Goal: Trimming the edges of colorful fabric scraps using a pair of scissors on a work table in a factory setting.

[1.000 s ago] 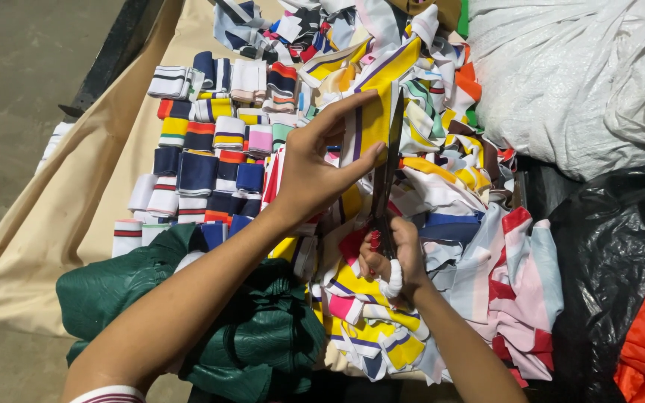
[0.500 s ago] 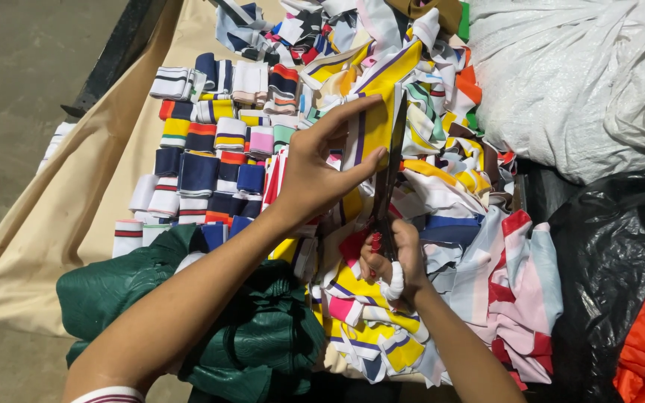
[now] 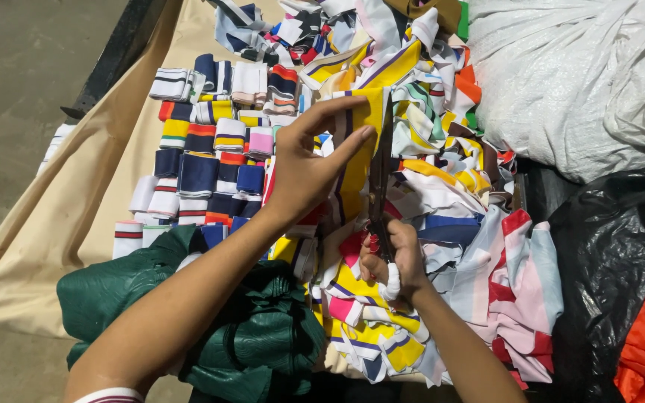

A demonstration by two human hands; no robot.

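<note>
Left hand (image 3: pixel 304 175) fingers pinch the yellow striped strip (image 3: pixel 363 134) taut; right hand (image 3: pixel 390 257) is closed round scissors (image 3: pixel 380 175), blades partly through it. At nine o'clock, folded pieces (image 3: pixel 210 157) stacked; at three o'clock, a loose heap (image 3: pixel 457 194) remains uncut.

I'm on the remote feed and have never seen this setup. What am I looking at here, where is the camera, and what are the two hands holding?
There is no machine here: a person works with two bare hands, and the single camera sits on their head, looking down. The left hand holds up a yellow fabric strip with a dark stripe. The right hand, with a white wrap on one finger, grips scissors whose blades run along that strip. To the left, folded striped cuffs lie in neat rows on a beige cloth. A loose heap of striped scraps sits under and to the right of the hands. A green cloth lies near the person, with a white sack and black plastic sheet at right.
</note>
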